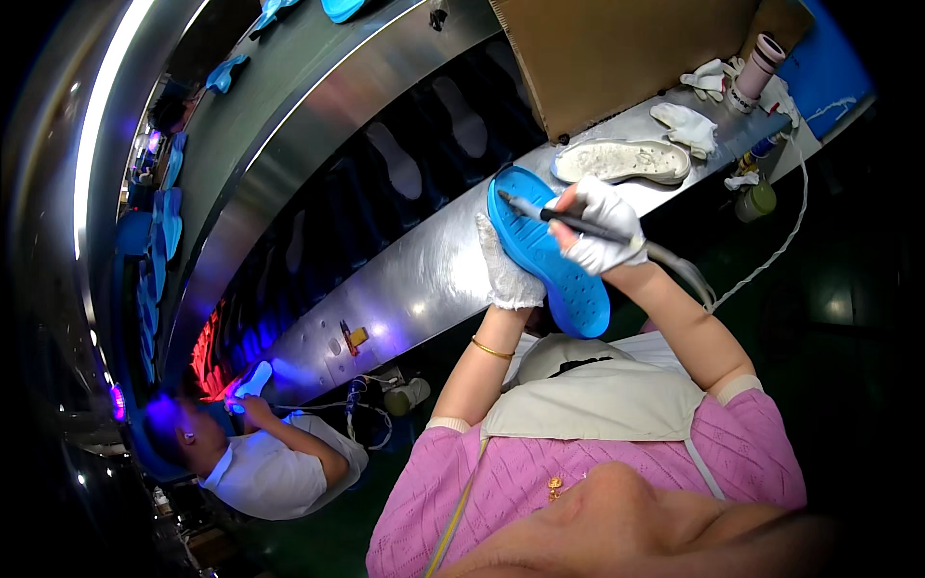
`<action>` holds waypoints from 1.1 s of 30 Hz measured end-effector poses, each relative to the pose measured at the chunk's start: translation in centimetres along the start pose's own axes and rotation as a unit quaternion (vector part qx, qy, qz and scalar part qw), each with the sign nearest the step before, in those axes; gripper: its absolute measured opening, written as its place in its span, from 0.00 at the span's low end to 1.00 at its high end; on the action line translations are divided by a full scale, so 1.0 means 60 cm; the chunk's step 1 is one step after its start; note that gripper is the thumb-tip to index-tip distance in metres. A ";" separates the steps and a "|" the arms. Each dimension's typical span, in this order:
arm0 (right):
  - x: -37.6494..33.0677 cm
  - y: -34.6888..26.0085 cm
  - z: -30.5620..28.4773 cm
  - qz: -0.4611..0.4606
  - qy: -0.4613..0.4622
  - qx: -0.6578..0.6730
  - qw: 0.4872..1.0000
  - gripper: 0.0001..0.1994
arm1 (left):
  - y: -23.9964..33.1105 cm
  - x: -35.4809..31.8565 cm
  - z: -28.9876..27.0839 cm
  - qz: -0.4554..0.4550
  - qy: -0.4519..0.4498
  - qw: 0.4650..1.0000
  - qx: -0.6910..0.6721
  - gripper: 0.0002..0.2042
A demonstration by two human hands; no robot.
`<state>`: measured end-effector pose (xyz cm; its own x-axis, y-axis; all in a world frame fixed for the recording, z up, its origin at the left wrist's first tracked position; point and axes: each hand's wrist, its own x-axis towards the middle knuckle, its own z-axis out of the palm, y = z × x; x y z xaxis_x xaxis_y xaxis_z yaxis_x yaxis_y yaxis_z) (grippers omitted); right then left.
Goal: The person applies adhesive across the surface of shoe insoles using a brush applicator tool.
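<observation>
Over the near edge of the worktop point(424, 260), the left hand point(511, 277) gripped the sole point(568, 279), and the right hand's point(607, 226) fingers squeezed a tool point(590, 228), seemingly working the sole, so the next move likely needed steadiness.

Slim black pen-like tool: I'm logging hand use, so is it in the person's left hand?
No, the white-gloved right hand grips the black tool, while the white-gloved left hand holds the blue shoe sole.
</observation>
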<state>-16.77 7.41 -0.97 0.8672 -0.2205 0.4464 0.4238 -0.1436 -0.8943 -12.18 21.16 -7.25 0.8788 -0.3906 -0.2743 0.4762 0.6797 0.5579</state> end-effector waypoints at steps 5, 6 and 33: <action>-0.104 -0.032 0.017 0.018 -0.069 -0.025 0.997 0.10 | 0.015 -0.077 -0.030 -0.009 -0.038 0.999 0.008 0.38; -0.122 -0.040 0.020 0.068 -0.075 0.007 0.995 0.10 | 0.020 -0.096 -0.037 -0.011 -0.026 1.000 0.007 0.39; -0.251 -0.099 0.001 -0.038 -0.073 0.037 0.996 0.09 | -0.016 -0.162 -0.038 -0.045 -0.308 0.947 -0.078 0.56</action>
<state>-32.30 11.63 -2.39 0.8586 -0.0690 0.5080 0.5027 -0.0811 -0.8607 -21.10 25.73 -6.91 0.6727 -0.7063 0.2206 0.5893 0.6916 0.4175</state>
